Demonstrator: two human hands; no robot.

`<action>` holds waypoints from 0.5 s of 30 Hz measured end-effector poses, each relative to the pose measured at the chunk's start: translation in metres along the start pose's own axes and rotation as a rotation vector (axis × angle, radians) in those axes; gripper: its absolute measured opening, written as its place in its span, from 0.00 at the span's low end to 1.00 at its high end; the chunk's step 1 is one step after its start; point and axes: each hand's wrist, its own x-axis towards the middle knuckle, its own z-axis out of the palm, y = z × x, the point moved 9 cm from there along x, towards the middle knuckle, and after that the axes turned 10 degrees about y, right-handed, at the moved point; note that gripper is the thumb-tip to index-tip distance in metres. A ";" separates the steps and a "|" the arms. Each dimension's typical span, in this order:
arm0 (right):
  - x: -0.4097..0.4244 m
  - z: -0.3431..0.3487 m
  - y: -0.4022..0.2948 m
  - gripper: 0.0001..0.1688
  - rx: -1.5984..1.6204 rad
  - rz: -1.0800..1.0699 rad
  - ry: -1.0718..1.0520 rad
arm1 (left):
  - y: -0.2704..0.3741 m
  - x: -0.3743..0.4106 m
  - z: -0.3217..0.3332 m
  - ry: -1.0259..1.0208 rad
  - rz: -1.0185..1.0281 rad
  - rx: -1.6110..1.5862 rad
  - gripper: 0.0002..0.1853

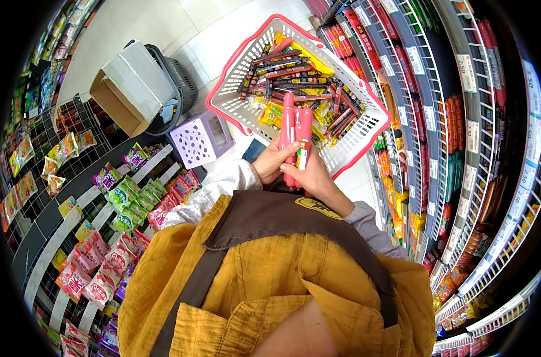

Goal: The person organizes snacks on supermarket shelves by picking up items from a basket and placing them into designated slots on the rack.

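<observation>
My left hand (pixel 272 161) is closed around a long pink wrapped sausage (pixel 288 117) that points away from me. Beside it, my right hand (pixel 315 176) grips shorter pink wrapped sausages (pixel 305 122), one with a white, red and green label. The lower ends of the sausages show below my fingers, and the two hands touch or nearly touch. Just beyond them is a white plastic shopping basket (pixel 355 134) with a pinkish-red rim. Inside lie many dark-wrapped sticks (pixel 293 73), yellow packets (pixel 270 115) and another pink sausage (pixel 281 46).
Wire shelves (pixel 469 178) with price tags and packaged sausages rise on the right. At left, candy bags (pixel 127 198) hang on a rack. A lilac plastic stool (pixel 197 138) stands near a grey basket (pixel 181 80) bearing an open cardboard box (pixel 134 85). Pale floor tiles (pixel 163 22) lie beyond.
</observation>
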 end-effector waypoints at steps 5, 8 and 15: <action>-0.016 -0.028 -0.014 0.24 0.208 0.099 0.011 | -0.003 -0.010 0.027 -0.149 0.085 0.009 0.29; -0.024 -0.043 -0.022 0.23 0.171 0.017 -0.015 | -0.011 -0.013 0.041 -0.192 -0.042 0.089 0.28; -0.034 -0.071 -0.008 0.19 0.346 0.197 0.086 | -0.005 -0.019 0.075 -0.319 0.091 0.304 0.34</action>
